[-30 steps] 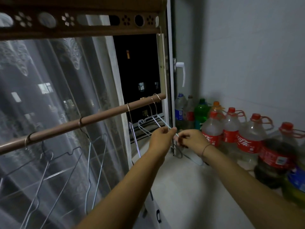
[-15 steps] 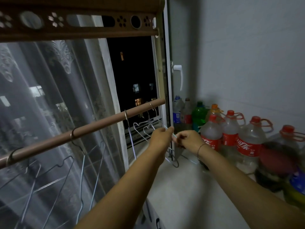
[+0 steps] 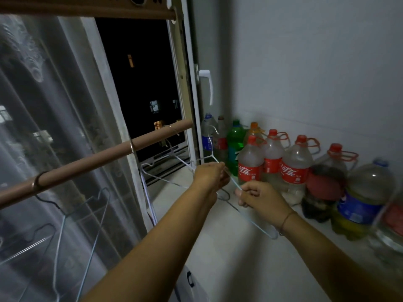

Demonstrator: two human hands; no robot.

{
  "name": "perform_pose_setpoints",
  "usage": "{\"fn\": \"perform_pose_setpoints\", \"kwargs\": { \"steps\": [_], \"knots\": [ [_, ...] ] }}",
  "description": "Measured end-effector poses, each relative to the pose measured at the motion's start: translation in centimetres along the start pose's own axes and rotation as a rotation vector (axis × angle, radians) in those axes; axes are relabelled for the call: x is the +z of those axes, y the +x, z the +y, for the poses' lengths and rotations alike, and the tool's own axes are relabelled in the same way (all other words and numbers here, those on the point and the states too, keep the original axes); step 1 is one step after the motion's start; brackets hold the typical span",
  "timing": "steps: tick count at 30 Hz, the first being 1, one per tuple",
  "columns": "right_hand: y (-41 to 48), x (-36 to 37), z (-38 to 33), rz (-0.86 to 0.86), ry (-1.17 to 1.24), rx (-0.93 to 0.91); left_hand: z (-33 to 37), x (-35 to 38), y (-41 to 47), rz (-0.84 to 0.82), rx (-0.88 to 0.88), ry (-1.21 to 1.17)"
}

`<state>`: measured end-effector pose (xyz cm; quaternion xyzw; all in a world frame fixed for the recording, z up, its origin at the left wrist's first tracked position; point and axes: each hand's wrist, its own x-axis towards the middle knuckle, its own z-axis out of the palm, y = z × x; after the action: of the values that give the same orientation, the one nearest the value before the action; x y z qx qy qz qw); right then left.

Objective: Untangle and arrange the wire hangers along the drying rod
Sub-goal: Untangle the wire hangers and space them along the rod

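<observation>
— What filled most of the view?
— A sheer curtain (image 3: 43, 105) on the left, with a dark open window (image 3: 141, 83) beside it and a grey wall (image 3: 305, 62) on the right. A white ledge (image 3: 229, 258) ran below the wall.

— And the rod?
— The brown drying rod (image 3: 98, 159) slanted up from the lower left across the curtain. Its end stopped just short of the window frame.

— What stood on the ledge?
— A row of big plastic bottles (image 3: 293, 168) against the wall. Several had red labels and caps, and there was one green bottle (image 3: 234, 144).

— Where were the hangers?
— Several wire hangers (image 3: 131, 146) hung by their hooks along the rod. A dark hanger (image 3: 35, 181) was low on the left, a white hanger (image 3: 146, 192) at mid-rod, and one more hook (image 3: 173, 129) sat near the rod's end. A pale blue hanger (image 3: 233, 181) was off the rod. Its hook stood up just right of the rod's end, in front of the bottles.

— The hands?
— Both held that hanger. The left hand (image 3: 209, 175) had its fingers curled round the wire near the neck. The right hand (image 3: 259, 197) pinched the sloping arm lower down, near the left hand. A dark wire loop showed between them, and I couldn't tell which hanger it belonged to.

— Anything smaller?
— A thin band (image 3: 287, 219) on the right wrist.
</observation>
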<state>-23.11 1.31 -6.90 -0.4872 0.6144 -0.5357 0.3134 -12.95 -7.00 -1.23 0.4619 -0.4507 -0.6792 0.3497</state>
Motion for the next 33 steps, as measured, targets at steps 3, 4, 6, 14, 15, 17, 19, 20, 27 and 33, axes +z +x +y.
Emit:
{"fn": "perform_pose_setpoints", "kwargs": {
  "steps": [3,4,6,14,15,17,19,20,27,33],
  "knots": [
    [-0.9,-1.2,-0.4,-0.047,-0.024,-0.007,-0.7,0.4,0.0,-0.024,0.037,0.043],
    [-1.1,-1.6,-0.6,-0.066,-0.039,-0.013,-0.8,0.4,0.0,-0.036,0.047,0.056],
    [-1.2,-2.3,-1.2,-0.078,-0.057,-0.017,-1.0,0.5,-0.3,-0.055,0.048,0.071],
    [1.6,-5.2,-3.3,0.102,-0.227,-0.175,-0.2,-0.2,-2.6,-0.268,0.066,0.237],
    [2.0,-5.5,-3.5,0.072,-0.262,-0.186,-0.2,-0.3,-2.9,-0.292,0.076,0.261],
    [2.6,-5.8,-4.0,0.0,-0.36,-0.197,-0.1,-0.5,-3.2,-0.317,0.084,0.304],
    [2.9,-6.0,-4.6,-0.09,-0.42,-0.187,0.0,-0.4,-3.4,-0.32,0.07,0.327],
    [3.0,-6.1,-4.9,-0.135,-0.447,-0.174,0.0,-0.4,-3.4,-0.321,0.058,0.327],
    [2.4,-8.0,-5.1,-0.211,-0.65,-0.167,-0.2,-0.4,-3.8,-0.285,0.043,0.304],
    [2.0,-11.0,-5.4,-0.208,-0.835,-0.156,0.0,-1.4,-2.4,-0.138,0.095,0.275]
  ]
}}
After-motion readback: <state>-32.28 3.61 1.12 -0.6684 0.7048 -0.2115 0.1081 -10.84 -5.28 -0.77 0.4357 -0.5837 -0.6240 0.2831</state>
